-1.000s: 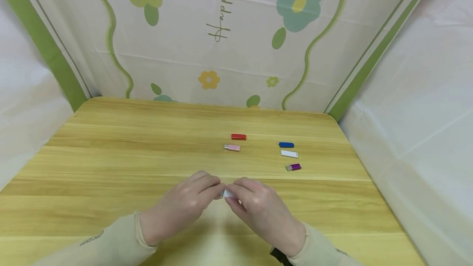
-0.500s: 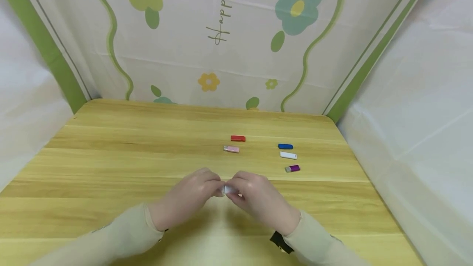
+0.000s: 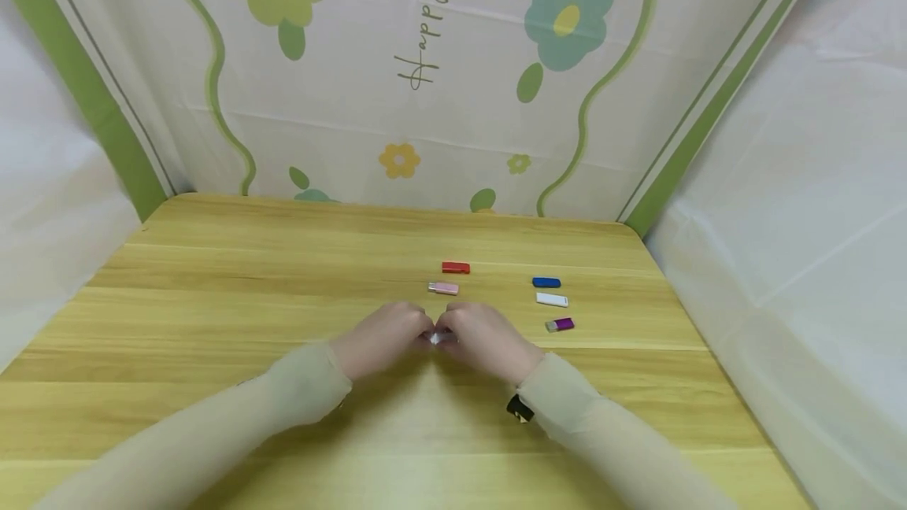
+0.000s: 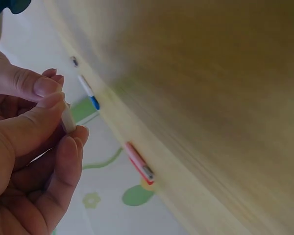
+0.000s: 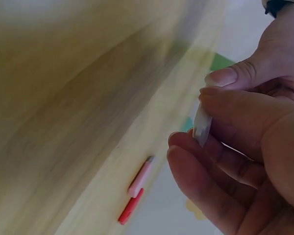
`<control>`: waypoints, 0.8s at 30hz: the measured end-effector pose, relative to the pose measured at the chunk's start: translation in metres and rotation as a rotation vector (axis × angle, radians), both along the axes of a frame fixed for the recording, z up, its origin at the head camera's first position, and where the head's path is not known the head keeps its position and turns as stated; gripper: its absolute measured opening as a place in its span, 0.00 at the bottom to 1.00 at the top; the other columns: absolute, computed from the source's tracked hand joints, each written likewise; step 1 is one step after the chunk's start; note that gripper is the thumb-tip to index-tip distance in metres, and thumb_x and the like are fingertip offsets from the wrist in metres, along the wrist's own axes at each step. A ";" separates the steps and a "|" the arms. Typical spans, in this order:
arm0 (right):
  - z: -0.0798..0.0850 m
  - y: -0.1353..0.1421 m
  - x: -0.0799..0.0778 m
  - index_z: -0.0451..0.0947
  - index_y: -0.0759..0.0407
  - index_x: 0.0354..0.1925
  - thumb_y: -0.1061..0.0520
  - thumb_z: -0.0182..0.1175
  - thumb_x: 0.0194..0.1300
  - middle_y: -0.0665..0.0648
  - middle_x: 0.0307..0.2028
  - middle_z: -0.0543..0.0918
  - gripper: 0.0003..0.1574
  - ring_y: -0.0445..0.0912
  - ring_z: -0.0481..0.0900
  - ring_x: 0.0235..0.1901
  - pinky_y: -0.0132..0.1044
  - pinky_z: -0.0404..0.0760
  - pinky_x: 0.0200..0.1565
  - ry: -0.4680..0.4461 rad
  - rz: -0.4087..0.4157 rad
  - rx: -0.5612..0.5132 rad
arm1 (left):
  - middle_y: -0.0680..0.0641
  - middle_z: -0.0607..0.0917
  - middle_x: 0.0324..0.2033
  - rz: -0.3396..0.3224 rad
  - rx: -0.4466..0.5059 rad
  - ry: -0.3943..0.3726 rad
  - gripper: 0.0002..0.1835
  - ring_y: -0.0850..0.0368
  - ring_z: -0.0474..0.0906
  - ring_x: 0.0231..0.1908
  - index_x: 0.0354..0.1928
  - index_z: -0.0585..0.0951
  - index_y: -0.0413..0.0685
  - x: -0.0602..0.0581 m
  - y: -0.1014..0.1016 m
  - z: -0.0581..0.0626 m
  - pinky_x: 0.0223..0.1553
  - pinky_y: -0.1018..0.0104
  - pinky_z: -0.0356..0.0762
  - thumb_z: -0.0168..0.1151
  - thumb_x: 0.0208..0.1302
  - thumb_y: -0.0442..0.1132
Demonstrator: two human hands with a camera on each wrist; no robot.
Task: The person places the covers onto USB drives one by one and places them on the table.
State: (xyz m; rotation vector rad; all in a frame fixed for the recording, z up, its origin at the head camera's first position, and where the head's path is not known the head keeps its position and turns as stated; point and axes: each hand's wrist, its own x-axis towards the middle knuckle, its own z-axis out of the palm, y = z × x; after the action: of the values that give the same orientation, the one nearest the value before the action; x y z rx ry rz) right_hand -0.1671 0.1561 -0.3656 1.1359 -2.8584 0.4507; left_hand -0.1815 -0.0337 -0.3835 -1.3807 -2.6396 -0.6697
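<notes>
Both hands meet over the middle of the table and pinch one small white USB stick (image 3: 435, 338) between thumbs and fingers. My left hand (image 3: 386, 337) holds it from the left, my right hand (image 3: 485, 341) from the right. In the left wrist view the stick (image 4: 67, 119) shows as a slim pale bar below the thumb tips. A greyish end of the stick (image 5: 200, 134) points downward in the right wrist view. Fingers cover most of it. Just beyond the hands lie a pink USB stick (image 3: 444, 288) with its metal plug bare and a red USB stick (image 3: 456, 267).
To the right on the wooden table (image 3: 212, 290) lie a blue USB stick (image 3: 546, 282), another white USB stick (image 3: 552, 300) and a purple one (image 3: 560, 325). A flowered cloth (image 3: 340, 101) hangs behind the table's far edge, with white sheets at both sides.
Both hands have moved forward, away from the body, towards the pink stick, and drawn closer together. Less of the white stick shows between them. The sticks on the table lie as before.
</notes>
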 end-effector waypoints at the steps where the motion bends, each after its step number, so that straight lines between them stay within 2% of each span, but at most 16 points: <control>1: -0.002 0.000 -0.004 0.87 0.58 0.36 0.58 0.71 0.61 0.51 0.32 0.86 0.05 0.40 0.82 0.31 0.30 0.80 0.36 -0.004 -0.002 0.010 | 0.52 0.86 0.26 0.008 -0.010 -0.021 0.03 0.66 0.72 0.25 0.30 0.87 0.42 -0.004 0.001 -0.002 0.28 0.74 0.72 0.70 0.59 0.34; 5: -0.008 -0.001 -0.020 0.87 0.57 0.37 0.58 0.69 0.63 0.50 0.32 0.87 0.04 0.41 0.82 0.30 0.31 0.80 0.37 -0.039 -0.017 0.034 | 0.52 0.84 0.23 0.018 -0.010 -0.082 0.04 0.66 0.67 0.23 0.27 0.86 0.42 -0.019 0.005 -0.007 0.26 0.73 0.69 0.71 0.59 0.34; 10: -0.013 -0.003 -0.035 0.87 0.57 0.34 0.60 0.69 0.62 0.50 0.31 0.86 0.01 0.39 0.76 0.26 0.31 0.78 0.34 -0.059 -0.021 0.031 | 0.54 0.81 0.19 0.031 -0.017 -0.115 0.07 0.65 0.63 0.21 0.24 0.84 0.44 -0.033 0.008 -0.009 0.25 0.72 0.66 0.72 0.57 0.31; 13: -0.015 -0.003 -0.042 0.86 0.57 0.31 0.62 0.69 0.61 0.51 0.30 0.86 0.02 0.39 0.76 0.27 0.31 0.78 0.34 -0.055 -0.019 0.027 | 0.56 0.79 0.19 0.047 -0.043 -0.122 0.09 0.64 0.63 0.22 0.23 0.83 0.46 -0.041 0.009 -0.010 0.25 0.71 0.66 0.70 0.57 0.28; 18: -0.016 -0.003 -0.051 0.85 0.59 0.31 0.62 0.69 0.60 0.52 0.30 0.85 0.01 0.40 0.78 0.29 0.32 0.78 0.35 -0.057 -0.031 0.042 | 0.56 0.77 0.19 0.065 -0.094 -0.130 0.10 0.62 0.63 0.22 0.22 0.82 0.45 -0.049 0.010 -0.008 0.27 0.70 0.66 0.66 0.57 0.25; 24: -0.020 -0.005 -0.061 0.86 0.56 0.31 0.60 0.69 0.62 0.49 0.28 0.85 0.02 0.38 0.75 0.26 0.31 0.77 0.33 -0.075 -0.052 0.082 | 0.55 0.83 0.24 0.084 -0.131 -0.146 0.05 0.63 0.69 0.25 0.27 0.86 0.45 -0.055 0.010 -0.007 0.30 0.69 0.72 0.70 0.58 0.30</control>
State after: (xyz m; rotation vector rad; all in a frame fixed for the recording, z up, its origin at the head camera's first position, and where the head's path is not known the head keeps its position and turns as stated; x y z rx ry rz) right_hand -0.2284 0.1508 -0.3852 1.0758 -2.9890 0.3858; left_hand -0.2369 -0.0239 -0.3902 -1.2886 -2.8856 -0.6207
